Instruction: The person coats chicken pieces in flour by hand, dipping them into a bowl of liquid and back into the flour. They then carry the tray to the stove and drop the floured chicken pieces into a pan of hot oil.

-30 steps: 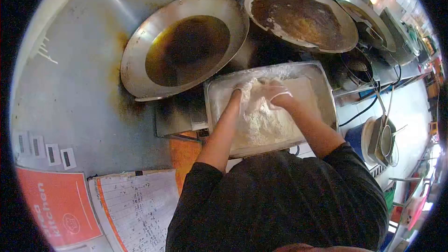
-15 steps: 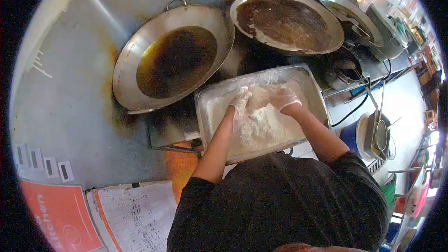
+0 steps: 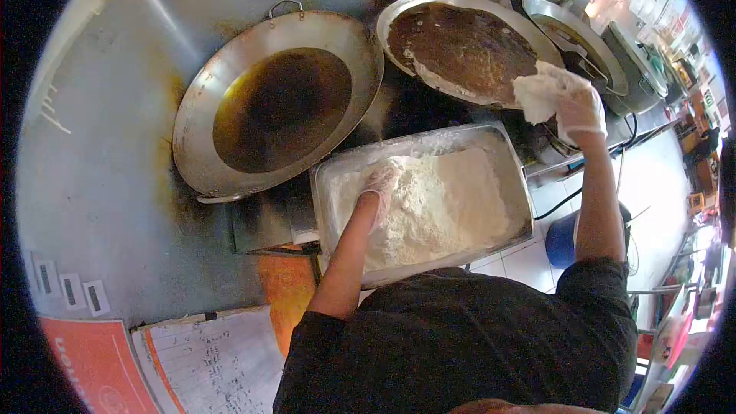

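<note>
My right hand [image 3: 580, 110], in a clear glove, is closed on a white flour-coated piece [image 3: 536, 92] whose kind I cannot make out. It is at the right rim of the middle wok [image 3: 468, 46], which holds dark bubbling oil. My left hand [image 3: 379, 186], also gloved, rests at the left side of the flour [image 3: 425, 211] in a rectangular metal tray [image 3: 518, 161]. Flour and blur hide its fingertips. The flour is heaped and clumpy near the left hand and smoother at the right.
A wide wok [image 3: 195, 126] with still, dark oil stands at the left. Another pan [image 3: 548, 9] and a lidded metal container [image 3: 644, 80] sit farther right. A blue bucket [image 3: 562, 241] is on the floor. A written sheet [image 3: 222, 360] lies at the lower left.
My right hand has risen out of the flour tray and moved up and right to the middle wok with the coated piece. My left hand has stayed in the flour, shifting slightly left and down.
</note>
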Motion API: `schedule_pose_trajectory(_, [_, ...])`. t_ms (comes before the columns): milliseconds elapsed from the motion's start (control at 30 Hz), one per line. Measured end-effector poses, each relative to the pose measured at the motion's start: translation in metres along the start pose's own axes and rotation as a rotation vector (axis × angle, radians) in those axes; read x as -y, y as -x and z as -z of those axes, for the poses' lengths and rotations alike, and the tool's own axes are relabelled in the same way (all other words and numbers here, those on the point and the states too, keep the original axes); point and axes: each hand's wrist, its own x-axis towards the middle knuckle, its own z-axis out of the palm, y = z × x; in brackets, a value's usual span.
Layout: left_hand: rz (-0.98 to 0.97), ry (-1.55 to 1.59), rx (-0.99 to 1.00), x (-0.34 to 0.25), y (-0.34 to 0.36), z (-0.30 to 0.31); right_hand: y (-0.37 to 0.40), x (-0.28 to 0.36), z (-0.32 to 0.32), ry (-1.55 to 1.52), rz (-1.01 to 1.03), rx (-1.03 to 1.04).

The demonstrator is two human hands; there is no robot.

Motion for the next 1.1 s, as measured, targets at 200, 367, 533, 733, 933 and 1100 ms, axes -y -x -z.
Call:
schedule_pose_trajectory(200, [-0.022,0.131,0.136,0.028,-0.034,0.011,-0.096,-0.107,-0.062,0.059,0.478,0.123])
schedule_pose_trajectory(367, [-0.302,-0.18,0.048,0.101,-0.121,0.024,-0.145,-0.151,-0.112,0.838,0.593,0.471])
schedule_pose_trajectory(533, [-0.113,-0.124,0.02,0.043,-0.057,0.018,-0.166,-0.157,-0.109,0.428,0.121,0.087])
schedule_pose_trajectory(733, [-0.093,-0.013,0.052,0.014,0.007,0.03,-0.094,-0.016,0.018,0.67,0.581,0.006])
schedule_pose_trajectory(933, [-0.364,-0.748,0.027,0.026,-0.011,0.048,0.045,0.061,-0.037,0.526,0.463,0.899])
schedule_pose_trajectory(1100, [-0.404,-0.973,0.139,0.046,-0.005,0.053,0.135,0.019,-0.189,-0.044,0.341,1.15])
